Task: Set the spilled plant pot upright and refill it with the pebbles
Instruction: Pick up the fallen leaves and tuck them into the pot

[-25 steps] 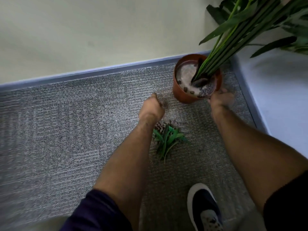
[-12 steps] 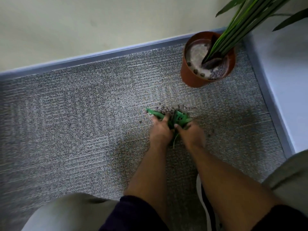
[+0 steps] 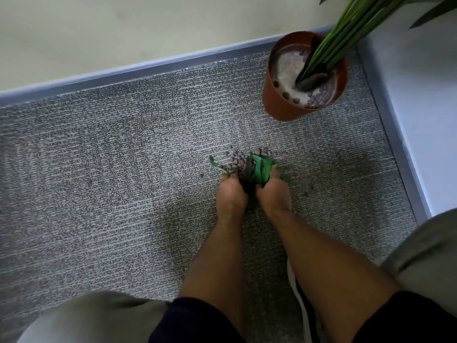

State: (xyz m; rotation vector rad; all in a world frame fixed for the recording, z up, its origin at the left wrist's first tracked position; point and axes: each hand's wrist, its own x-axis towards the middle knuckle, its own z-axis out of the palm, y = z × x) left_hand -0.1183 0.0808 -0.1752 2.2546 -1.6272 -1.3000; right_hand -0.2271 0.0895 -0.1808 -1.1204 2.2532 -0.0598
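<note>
Brown pebbles (image 3: 243, 161) lie just beyond left hand (image 3: 231, 194) and right hand (image 3: 272, 196)

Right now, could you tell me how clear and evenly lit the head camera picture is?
Head view: dim overall; the hands and the pebbles look soft and slightly blurred; the wall is brighter; the baseboard bows from wide-angle distortion; the pot leans in the picture.

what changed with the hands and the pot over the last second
A second ago the right hand was at the pot and the left hand was closed just above the pebbles. Both hands have since come down to the spill and now press together around the green leaves beside the pebbles. The pot stays upright in the corner, only partly filled, and most pebbles are still on the carpet.
</note>
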